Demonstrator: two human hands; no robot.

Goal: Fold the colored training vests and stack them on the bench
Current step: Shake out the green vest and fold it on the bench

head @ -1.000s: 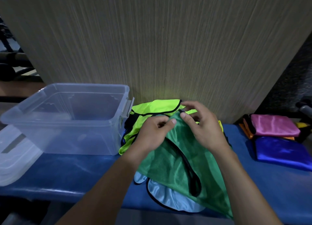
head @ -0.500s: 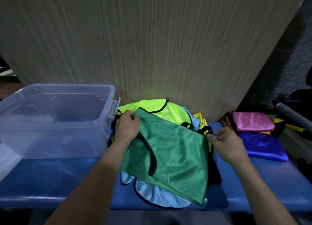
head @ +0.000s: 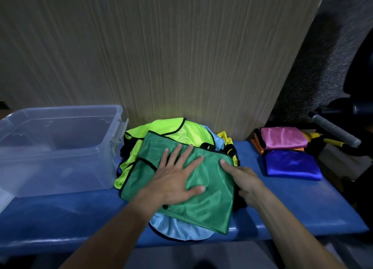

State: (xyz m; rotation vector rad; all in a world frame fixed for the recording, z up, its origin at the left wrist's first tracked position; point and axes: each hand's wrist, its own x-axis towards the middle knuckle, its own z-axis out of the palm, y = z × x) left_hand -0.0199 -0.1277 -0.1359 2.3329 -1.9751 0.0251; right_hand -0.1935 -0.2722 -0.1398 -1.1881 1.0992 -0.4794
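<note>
Green mesh training vest [head: 203, 198] flat on vest pile, blue padded bench [head: 302, 204].
Left hand [head: 175, 179] pressing it, fingers splayed; right hand [head: 244, 177] pinching its right edge.

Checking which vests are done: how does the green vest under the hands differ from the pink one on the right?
The green vest lies spread over the loose pile, the left hand flat on it; the pink vest is a compact folded packet that no hand touches. Green sits mid-bench; pink tops a small stack at the right. Both are shiny fabric.
</note>
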